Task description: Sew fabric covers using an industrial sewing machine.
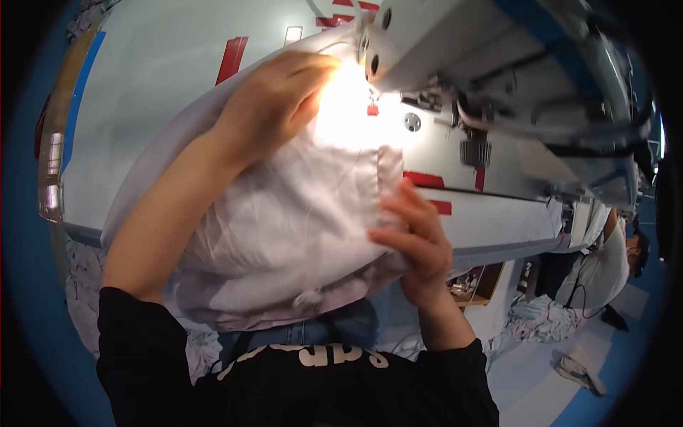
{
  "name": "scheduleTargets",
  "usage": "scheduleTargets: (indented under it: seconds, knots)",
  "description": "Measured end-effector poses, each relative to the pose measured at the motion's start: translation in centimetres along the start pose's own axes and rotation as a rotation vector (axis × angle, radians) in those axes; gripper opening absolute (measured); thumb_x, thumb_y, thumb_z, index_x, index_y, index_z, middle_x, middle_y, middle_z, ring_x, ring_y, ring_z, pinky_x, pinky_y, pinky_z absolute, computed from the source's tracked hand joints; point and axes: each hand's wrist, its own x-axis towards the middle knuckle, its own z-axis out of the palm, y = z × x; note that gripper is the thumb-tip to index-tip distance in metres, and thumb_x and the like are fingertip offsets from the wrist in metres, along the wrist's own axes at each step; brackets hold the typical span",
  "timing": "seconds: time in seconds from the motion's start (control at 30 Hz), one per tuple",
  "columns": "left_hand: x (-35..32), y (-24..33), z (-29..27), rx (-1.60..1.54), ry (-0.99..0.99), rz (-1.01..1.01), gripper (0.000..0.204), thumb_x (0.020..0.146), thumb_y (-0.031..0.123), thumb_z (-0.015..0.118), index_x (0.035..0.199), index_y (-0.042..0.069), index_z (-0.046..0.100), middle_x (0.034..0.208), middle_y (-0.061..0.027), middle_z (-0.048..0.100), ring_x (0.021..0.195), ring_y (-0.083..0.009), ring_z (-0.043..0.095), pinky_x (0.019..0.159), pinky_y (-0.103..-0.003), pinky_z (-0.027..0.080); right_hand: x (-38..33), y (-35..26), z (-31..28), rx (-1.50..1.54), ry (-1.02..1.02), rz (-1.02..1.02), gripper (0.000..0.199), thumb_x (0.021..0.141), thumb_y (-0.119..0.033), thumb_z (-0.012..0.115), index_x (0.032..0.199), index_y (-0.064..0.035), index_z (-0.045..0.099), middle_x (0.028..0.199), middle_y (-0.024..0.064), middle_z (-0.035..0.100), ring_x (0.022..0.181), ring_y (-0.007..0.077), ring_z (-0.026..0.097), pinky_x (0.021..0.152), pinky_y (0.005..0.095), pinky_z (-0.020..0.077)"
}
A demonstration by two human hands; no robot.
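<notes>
- At the far left of the frame, the pale grey worktop (163, 92) runs up and to the right, with a red tape strip (231, 60) stuck on it near the top.
- Your left hand (274, 99) lies in the upper middle of the frame, palm down on the white fabric (284, 220); its grip is pressed flat on the cloth, fingers close together, pointing toward the needle area.
- The white fabric is spread from the worktop edge down over your lap, filling the centre of the frame, with its upper end under the bright lamp glare beside the sewing machine (462, 50).
- A folded seam strip of the fabric runs downward from the glare toward your right hand.
- Your right hand (416, 238) sits right of centre, its grip pinching the fabric's edge, fingers bent over the fold.
- The sewing machine head fills the upper right of the frame.
- At the far right, another person (612, 260) in a white top bends over nearby, well apart from your hands.
</notes>
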Motion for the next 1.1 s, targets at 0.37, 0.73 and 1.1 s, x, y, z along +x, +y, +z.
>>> scheduleTargets:
  seconds: [0.37,0.73,1.1]
  knots:
    - [-8.0,8.5,-4.7,-0.458,-0.132,-0.430,0.019,0.089,0.005,0.055,0.106,0.003,0.063,0.107,-0.0129,0.064,0.095,-0.0269,0.063,0.083,-0.033,0.050,-5.8,-7.5,14.6,1.132,-0.395,0.672,0.048,0.085,-0.015,0.067,0.127,-0.0008,0.049,0.118,0.0075,0.057,0.110,0.0140,0.054,0.094,0.0319,0.0439]
    - [-8.2,-0.2,-8.0,-0.109,-0.144,-0.231,0.018,0.085,0.009,0.060,0.102,0.003,0.063,0.103,-0.0067,0.064,0.068,-0.0184,0.057,0.063,-0.027,0.048,-14.1,-5.3,8.6,1.183,-0.716,0.875,0.066,0.081,-0.023,0.067,0.135,0.0021,0.041,0.130,0.0121,0.053,0.119,0.0197,0.050,0.102,0.0353,0.0382]
    - [-7.5,2.0,-7.8,0.113,-0.236,-0.139,0.025,0.084,0.011,0.063,0.108,0.008,0.061,0.110,-0.0048,0.062,0.075,-0.0223,0.062,0.070,-0.032,0.050,-11.4,0.0,7.6,0.745,0.064,0.746,0.018,0.083,-0.012,0.067,0.093,0.0019,0.062,0.080,0.0029,0.065,0.076,0.0159,0.062,0.069,0.0331,0.0467]
